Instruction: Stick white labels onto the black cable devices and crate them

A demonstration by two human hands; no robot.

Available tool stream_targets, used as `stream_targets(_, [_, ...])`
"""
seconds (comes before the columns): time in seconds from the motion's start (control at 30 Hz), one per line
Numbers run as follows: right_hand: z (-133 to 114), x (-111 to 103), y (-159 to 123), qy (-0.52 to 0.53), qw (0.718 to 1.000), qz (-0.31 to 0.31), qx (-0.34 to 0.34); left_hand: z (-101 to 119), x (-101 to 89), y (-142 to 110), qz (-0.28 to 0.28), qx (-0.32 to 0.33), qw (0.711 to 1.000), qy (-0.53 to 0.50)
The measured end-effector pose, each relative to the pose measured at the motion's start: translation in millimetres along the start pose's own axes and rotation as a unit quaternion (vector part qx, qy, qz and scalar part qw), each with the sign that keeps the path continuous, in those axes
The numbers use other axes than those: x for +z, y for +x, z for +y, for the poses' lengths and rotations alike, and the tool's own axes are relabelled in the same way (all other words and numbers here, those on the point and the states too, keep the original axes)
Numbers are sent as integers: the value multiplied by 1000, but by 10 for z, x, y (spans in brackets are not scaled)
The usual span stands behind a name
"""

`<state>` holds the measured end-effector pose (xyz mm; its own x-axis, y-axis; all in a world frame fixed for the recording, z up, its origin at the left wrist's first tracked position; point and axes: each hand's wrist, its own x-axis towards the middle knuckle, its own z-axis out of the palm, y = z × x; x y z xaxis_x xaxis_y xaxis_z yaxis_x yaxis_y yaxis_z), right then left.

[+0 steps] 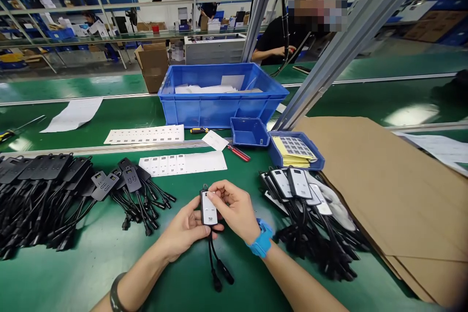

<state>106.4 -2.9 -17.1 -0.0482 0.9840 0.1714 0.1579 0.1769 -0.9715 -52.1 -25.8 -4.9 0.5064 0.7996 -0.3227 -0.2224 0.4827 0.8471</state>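
Observation:
My left hand (190, 226) grips a small black controller box (209, 208) from its left side and below, thumb at its lower edge. A white label printed with "TS3" or similar covers its front. Two short black cables with connectors (221, 273) hang from its bottom end. My right hand (234, 207) closes on the upper right of the same box, thumb and fingers at the label's top edge. Left of my hands lie several unlabelled black controllers (131, 179) with cables. On the right is a pile of controllers bearing white labels (300, 184).
A label sheet (204, 162) lies beyond my hands, another strip (146, 135) behind it. Farther back stand a large blue bin (223, 107), a small blue tray (250, 131) and a tray of yellow-backed stickers (295, 151). Brown cardboard (383, 195) covers the right side. A person sits across the bench.

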Motion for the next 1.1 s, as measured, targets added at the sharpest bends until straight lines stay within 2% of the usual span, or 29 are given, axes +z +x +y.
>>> stream_targets(0.63, [38,34,-24,43,998,19,36,45,59,-9,8,-5,1000,16])
stream_targets(0.83, [20,39,-21,41,998,24,40,46,55,-20,1,-1,999,36])
stream_targets(1.1, [12,26,-26,16,999,22,32,13,43,-22,18,1,999,43])
